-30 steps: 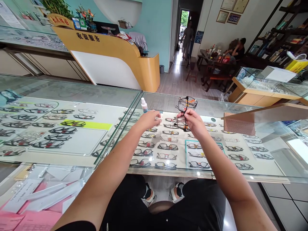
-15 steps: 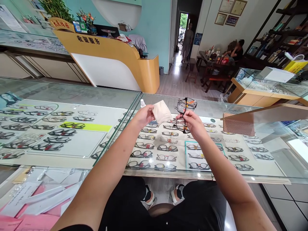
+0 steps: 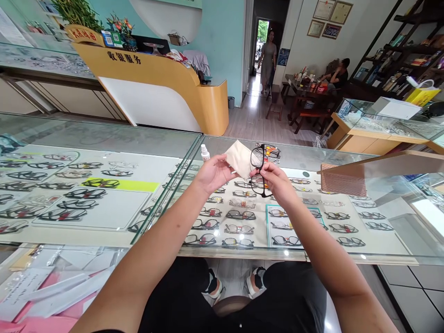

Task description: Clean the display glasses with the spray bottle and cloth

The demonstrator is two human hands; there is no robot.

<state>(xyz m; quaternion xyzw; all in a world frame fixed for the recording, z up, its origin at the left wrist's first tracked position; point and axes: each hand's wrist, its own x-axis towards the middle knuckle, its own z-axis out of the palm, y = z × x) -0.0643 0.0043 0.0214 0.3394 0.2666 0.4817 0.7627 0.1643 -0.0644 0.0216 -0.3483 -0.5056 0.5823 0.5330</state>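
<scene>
Glasses point(image 3: 262, 159) stand on end, pinched in the fingers point(image 3: 272, 169) of the outstretched right hand point(image 3: 280, 182), the left hand point(image 3: 212, 175) gripping a cloth point(image 3: 239, 157).

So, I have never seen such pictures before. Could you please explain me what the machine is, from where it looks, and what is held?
There is no machine here: these are a person's two bare hands. The one camera is worn on the head, looking forward and down, so the arms reach away from you. Before the person is a glass counter, with rows of eyeglasses showing through its top. The left hand holds a pale cloth. The right hand holds black-framed glasses on end, one lens above the other. A small white-capped bottle shows behind the left hand, its base hidden.
</scene>
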